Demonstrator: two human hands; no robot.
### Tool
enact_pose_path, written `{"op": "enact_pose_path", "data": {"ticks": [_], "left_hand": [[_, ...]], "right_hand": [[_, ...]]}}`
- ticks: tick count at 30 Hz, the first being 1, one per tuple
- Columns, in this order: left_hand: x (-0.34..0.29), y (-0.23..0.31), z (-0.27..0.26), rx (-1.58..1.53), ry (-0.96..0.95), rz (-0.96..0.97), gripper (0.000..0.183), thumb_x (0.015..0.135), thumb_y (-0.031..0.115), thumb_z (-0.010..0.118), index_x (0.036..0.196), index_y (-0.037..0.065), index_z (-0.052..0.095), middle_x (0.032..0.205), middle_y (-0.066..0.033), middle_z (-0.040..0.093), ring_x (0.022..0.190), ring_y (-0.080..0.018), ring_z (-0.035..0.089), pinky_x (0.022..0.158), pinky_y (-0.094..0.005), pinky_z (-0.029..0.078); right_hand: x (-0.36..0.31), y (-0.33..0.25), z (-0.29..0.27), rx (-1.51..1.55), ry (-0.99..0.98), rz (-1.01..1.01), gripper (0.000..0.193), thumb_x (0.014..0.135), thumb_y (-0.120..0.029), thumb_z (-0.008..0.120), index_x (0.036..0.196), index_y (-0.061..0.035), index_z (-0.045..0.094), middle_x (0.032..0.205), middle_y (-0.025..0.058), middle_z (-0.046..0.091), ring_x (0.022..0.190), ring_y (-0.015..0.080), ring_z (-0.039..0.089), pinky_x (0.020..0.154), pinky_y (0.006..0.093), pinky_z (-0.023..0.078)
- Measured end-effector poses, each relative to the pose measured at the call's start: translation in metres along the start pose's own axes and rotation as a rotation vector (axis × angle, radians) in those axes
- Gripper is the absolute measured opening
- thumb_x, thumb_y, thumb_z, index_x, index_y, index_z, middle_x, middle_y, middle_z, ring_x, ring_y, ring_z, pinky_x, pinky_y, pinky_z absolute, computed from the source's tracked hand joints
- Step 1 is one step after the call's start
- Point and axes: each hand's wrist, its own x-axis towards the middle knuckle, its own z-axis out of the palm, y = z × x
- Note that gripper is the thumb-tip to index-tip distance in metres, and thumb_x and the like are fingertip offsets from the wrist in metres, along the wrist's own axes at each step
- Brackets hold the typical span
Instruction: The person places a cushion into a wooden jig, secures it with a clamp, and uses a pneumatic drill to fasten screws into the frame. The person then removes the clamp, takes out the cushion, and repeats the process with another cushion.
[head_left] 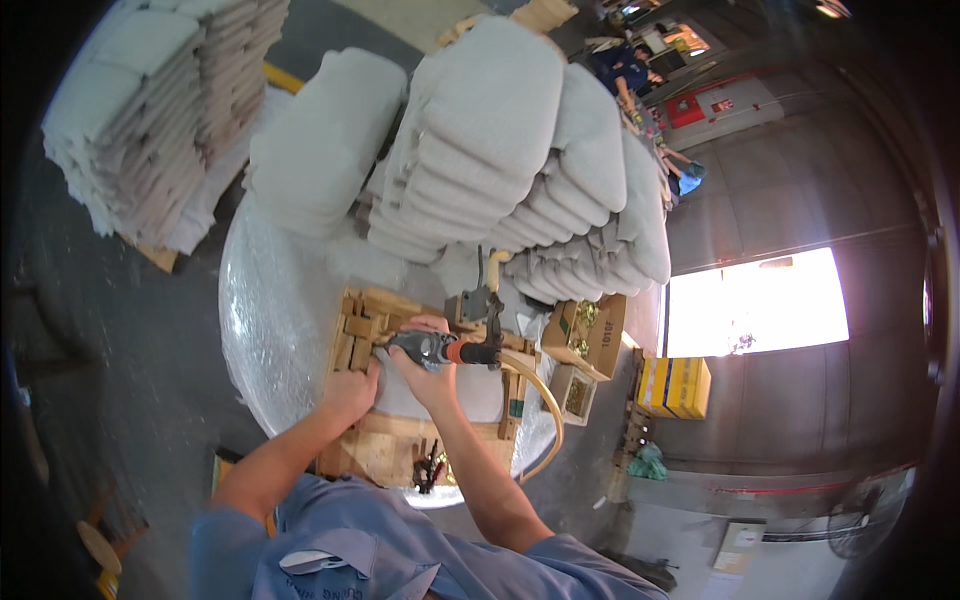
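My right hand [430, 375] is wrapped around a dark grey power tool [430, 347] with an orange band, its tip pointing left. A tan hose [552, 410] curves down nearby on the right. Close to the tool's tip, my left hand [350, 393] is closed at the left edge of a light grey padded panel [470, 395]. What its fingers hold, if anything, is hidden. The panel lies in a wooden frame [390, 437] with blocks along its sides. A metal clamp or bracket [487, 305] with a pale handle rises at the frame's far right.
Tall stacks of light grey padded panels [490, 100] stand beyond the frame on a film-covered round table [265, 330]. Metal parts fill a cardboard box [605, 340] and a smaller bin [573, 393] at right. Dark tools [428, 468] are at the near edge. A co-worker [628, 75] is far right.
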Motion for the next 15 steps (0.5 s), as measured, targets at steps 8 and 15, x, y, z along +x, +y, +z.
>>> {"op": "enact_pose_path", "data": {"ticks": [8,15], "left_hand": [[-0.002,-0.008,-0.007,-0.058,0.044,0.061,0.043,0.103,0.026,0.061,0.140,0.002,0.063,0.077,-0.0226,0.074,0.073,-0.0380,0.076,0.066,-0.0511,0.060],[-0.053,-0.025,0.002,-1.367,0.334,-0.546,0.046,0.114,0.041,0.056,0.137,0.003,0.068,0.098,-0.0121,0.076,0.090,-0.0263,0.075,0.081,-0.0403,0.061]], "right_hand": [[-0.055,0.024,-0.005,0.098,0.257,0.002,0.055,0.085,0.001,0.084,0.132,-0.0043,0.056,0.122,0.0118,0.071,0.114,0.0193,0.069,0.100,0.0345,0.055],[-0.183,0.000,-0.008,0.329,0.382,-0.003,0.055,0.087,0.003,0.085,0.134,-0.0033,0.055,0.126,0.0148,0.071,0.119,0.0229,0.070,0.107,0.0366,0.055]]}}
